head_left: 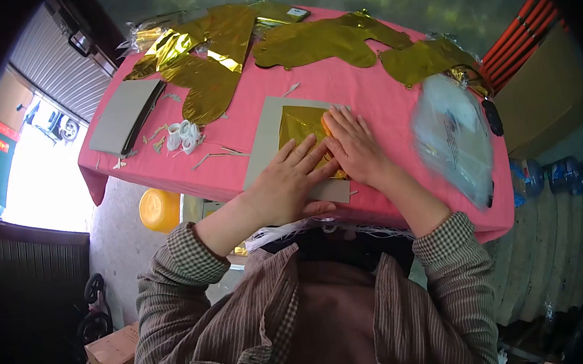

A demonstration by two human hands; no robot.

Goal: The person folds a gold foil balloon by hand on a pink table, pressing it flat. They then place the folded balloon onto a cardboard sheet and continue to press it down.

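A folded gold foil sheet lies on a grey board near the middle of the pink-covered table. My left hand is spread over the foil's lower left part and the board, its fingers apart and pointing up and right. Beside it my right hand rests flat on the foil's right edge, fingers stretched out. The fingertips of my left hand meet my right hand near its thumb. Something orange shows under the fingers of my right hand; what it is cannot be made out.
Large gold foil shapes lie along the pink table's far side. At the left are a stack of grey boards and white string bundles. A clear plastic bag and a black object lie at the right.
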